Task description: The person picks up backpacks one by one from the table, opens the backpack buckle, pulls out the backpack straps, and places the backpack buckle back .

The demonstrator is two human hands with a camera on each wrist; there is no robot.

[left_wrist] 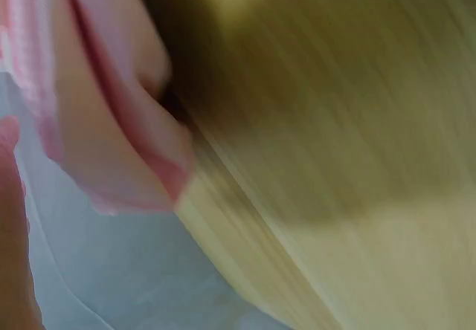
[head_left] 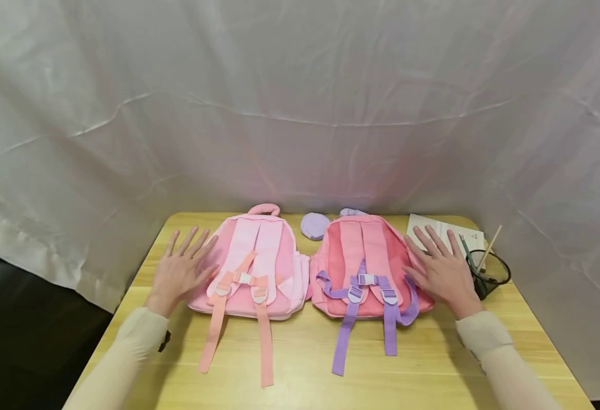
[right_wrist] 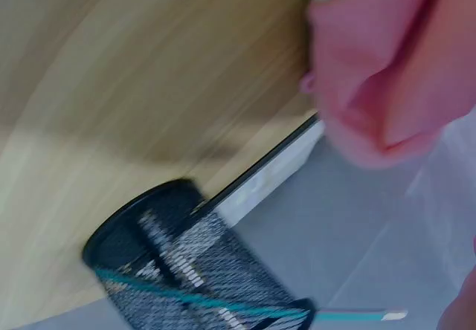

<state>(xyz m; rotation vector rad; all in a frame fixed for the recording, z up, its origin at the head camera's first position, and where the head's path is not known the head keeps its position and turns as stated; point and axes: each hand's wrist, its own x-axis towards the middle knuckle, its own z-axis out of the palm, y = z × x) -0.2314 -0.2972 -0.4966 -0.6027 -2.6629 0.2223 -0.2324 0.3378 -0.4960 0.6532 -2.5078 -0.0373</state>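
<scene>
Two small backpacks lie side by side, strap side up. The left one is light pink (head_left: pixel 265 245) with peach webbing straps and a white buckle. Beside it, the deeper pink backpack (head_left: pixel 366 242) has purple webbing straps and a white buckle too. My left hand (head_left: pixel 180 276), fingers spread, hovers at the left edge of the light pink backpack and holds nothing. On the other side my right hand (head_left: pixel 445 279) spreads its fingers over the right edge of the deeper pink backpack, also holding nothing. Only a sliver of each hand shows in its wrist view.
A black mesh pen holder (right_wrist: pixel 149 226) with a green pencil (right_wrist: pixel 357 315) and a wooden stick (head_left: pixel 489 249) stands at the right. White paper (head_left: pixel 453 225) lies behind my right hand. A round lilac pouch (head_left: pixel 315 226) sits behind the backpacks. Grey curtains (head_left: pixel 300 114) surround the wooden table (head_left: pixel 300 353).
</scene>
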